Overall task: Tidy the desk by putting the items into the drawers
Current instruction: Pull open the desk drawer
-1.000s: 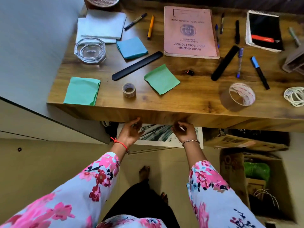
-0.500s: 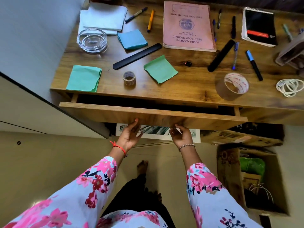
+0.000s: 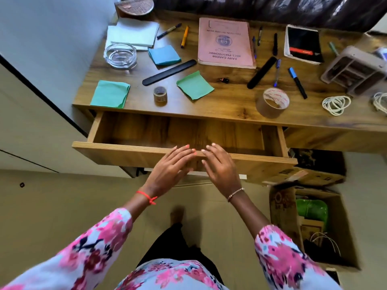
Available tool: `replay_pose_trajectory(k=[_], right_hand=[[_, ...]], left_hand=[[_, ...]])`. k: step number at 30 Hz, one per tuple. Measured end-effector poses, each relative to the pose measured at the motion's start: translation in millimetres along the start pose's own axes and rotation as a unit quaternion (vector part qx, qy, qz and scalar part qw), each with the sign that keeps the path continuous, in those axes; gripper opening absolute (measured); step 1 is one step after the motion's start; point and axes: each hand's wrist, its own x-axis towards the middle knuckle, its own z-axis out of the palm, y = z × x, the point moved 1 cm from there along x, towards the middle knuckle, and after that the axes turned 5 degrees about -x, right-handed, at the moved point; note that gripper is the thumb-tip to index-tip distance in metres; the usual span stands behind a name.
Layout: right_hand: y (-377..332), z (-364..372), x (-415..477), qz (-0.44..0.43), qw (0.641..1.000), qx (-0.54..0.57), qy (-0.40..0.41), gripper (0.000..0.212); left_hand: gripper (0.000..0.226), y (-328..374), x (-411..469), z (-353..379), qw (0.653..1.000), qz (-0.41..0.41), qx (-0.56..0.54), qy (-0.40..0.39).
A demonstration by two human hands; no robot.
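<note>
Fingers of both hands are lying spread and loose, gripping nothing. Left hand and right hand are hovering side by side over the front panel of the drawer, which is standing pulled out beneath the desk. Lying on the desk: pink book, green paper squares, two tape rolls, pens, glass ashtray.

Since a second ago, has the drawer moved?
Yes. The drawer has slid out from under the desk edge toward the person, now showing its bare inside; both hands hover open at its front.
</note>
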Motion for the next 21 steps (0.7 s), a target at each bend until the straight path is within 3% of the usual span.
replay_pose_trajectory(k=[5,21], right_hand=[[16,14,12,-0.074,0.989,-0.06,-0.114,0.042],[0,4,-12,-0.089,0.992,-0.051,-0.07,0.035]], left_hand=[[0.043,-27,11,11,0.991,0.044,0.095,-0.088],[0.054,-3,-13,8,0.987,0.048,0.119,-0.098]])
